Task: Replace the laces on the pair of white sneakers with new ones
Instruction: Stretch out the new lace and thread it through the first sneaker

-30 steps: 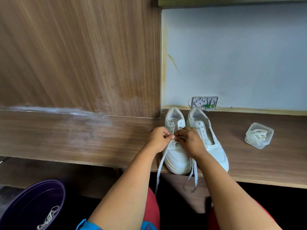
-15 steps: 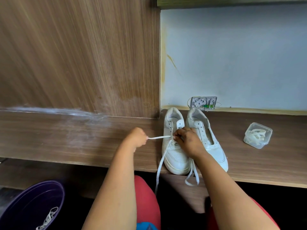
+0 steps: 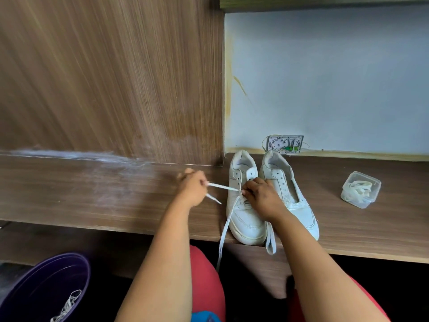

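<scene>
Your left hand (image 3: 192, 187) pinches the lace (image 3: 222, 187), stretched taut sideways left of the left sneaker (image 3: 246, 214), while your right hand (image 3: 261, 194) fingers press its eyelets

The right hand (image 3: 262, 198) hides the lace crossings on the left sneaker (image 3: 243, 205). The purple bucket (image 3: 34, 289) is cut by the bottom-left corner. The left hand (image 3: 192, 187) is motion-blurred.

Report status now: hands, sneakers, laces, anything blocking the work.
Left hand pinches lace pulled sideways from left sneaker. Right hand holds that sneaker at its eyelets. Right sneaker unlaced. Nothing blocking.
</scene>
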`<state>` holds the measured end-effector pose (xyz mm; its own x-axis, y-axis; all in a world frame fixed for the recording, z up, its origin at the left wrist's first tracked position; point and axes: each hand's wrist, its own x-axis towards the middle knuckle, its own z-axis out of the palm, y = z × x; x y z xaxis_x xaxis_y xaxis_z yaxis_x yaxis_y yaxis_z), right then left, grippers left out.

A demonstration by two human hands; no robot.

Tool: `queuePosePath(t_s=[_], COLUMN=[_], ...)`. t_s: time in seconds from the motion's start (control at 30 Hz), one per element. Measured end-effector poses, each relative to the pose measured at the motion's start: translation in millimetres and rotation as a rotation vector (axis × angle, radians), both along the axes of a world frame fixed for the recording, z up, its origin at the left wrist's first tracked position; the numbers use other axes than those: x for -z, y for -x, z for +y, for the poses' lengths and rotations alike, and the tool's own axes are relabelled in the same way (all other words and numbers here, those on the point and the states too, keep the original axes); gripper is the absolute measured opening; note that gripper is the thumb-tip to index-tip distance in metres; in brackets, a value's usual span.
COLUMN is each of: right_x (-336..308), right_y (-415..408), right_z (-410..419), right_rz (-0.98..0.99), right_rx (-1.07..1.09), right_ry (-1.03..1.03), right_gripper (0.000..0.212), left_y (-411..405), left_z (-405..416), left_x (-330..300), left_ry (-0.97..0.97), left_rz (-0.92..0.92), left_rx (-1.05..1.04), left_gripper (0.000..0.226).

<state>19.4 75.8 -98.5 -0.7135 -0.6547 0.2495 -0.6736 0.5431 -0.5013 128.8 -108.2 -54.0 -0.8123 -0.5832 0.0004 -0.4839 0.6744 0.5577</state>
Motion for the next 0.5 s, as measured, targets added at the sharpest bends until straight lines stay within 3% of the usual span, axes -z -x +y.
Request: queuePosePath(t_s=[0.1,0.23,0.3,0.43,0.5], right_x=[0,-1,-1,-1,-2], right_y=[-1,0,1,0,0], right_z=[0,0,0,2,3], right_rz=[0.002,-0.008,0.0,-0.014,-0.039], right_rx=[-0.004,-0.007,-0.008,-0.006,-0.013], right_ry=[-0.031,-0.052,-0.058,-0.018,-0.001], right_gripper=[0.021,0.02,0.019,0.02,0.021], left_y=[-12,12,25,19,1], left_z=[-9,36,50,24,-3], left_x=[-8,0,10,11,4], left_ry=[0.188,0.165,0.211,-0.109,-0.077], left_rz=[-0.199,-0.081,-0.078,0.154,0.251], left_rx=[-0.071,0.28,0.355,0.217,0.047], left_gripper=[0.009,0.025,0.025,0.015,0.018])
